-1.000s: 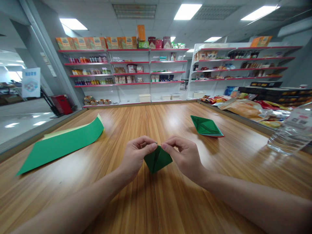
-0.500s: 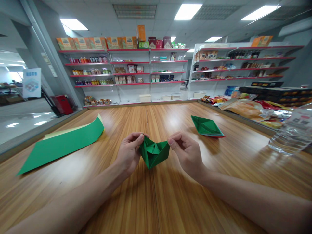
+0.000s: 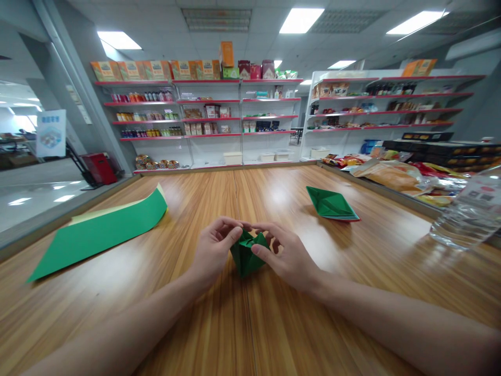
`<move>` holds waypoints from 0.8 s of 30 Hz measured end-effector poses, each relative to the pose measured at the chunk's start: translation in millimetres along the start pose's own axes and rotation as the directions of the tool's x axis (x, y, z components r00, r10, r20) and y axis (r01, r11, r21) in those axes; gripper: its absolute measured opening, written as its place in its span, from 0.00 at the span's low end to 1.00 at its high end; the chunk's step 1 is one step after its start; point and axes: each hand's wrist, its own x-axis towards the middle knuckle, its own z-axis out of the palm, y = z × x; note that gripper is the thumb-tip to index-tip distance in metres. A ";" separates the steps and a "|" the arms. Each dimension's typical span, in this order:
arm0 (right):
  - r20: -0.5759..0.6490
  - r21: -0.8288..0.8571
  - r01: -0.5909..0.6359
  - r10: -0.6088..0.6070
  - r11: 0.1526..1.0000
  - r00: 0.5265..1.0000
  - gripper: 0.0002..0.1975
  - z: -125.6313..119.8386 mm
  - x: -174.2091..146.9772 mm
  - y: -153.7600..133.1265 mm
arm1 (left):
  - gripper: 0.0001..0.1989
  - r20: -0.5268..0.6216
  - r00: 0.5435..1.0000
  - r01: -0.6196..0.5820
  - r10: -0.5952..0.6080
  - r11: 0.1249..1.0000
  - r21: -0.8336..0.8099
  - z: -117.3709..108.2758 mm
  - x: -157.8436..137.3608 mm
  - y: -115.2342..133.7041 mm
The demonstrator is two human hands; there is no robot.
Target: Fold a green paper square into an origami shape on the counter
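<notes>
A folded green paper piece (image 3: 247,259), shaped like a small origami boat, is held between my two hands above the wooden table (image 3: 188,324). My left hand (image 3: 215,249) grips its left upper corner between thumb and fingers. On the other side my right hand (image 3: 289,254) has its thumb on the near face and its fingers curled behind the upper edge. The fingers hide part of the top folds. To the right lies a second folded green paper piece (image 3: 332,202), with several coloured layers showing under it. Flat green paper (image 3: 102,232) with yellow beneath it rests at the left.
A clear plastic bottle (image 3: 467,214) stands at the right edge. Snack packets (image 3: 391,175) and black boxes (image 3: 450,151) lie beyond the table's right border. Shelves of goods (image 3: 211,109) line the back, and a red case (image 3: 97,168) stands on the floor at left.
My hands have come closer together, and the right hand has moved left from the paper's corner onto its face. The folded paper's upper corners are drawn inward. The other papers stay put.
</notes>
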 end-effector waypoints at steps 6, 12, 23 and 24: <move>-0.003 0.007 -0.038 0.038 0.999 0.999 0.07 -0.1 0.0 2.6 | 0.13 0.184 0.980 0.067 -0.075 0.996 0.050 -2.6 -1.9 1.0; -0.003 -0.003 0.014 -0.014 1.000 1.000 0.07 -0.3 -0.2 0.8 | 0.07 0.063 0.997 0.022 -0.043 0.953 0.303 6.4 -7.1 11.3; -0.037 0.073 -0.084 0.087 0.994 0.996 0.17 -0.4 0.3 -10.6 | 0.03 -0.011 0.999 -0.036 0.045 0.901 0.433 17.9 -13.7 16.8; -0.029 0.096 -0.107 0.110 0.990 0.994 0.17 -0.3 0.7 -10.9 | 0.03 -0.020 0.999 -0.031 0.044 0.903 0.429 18.5 -13.3 17.1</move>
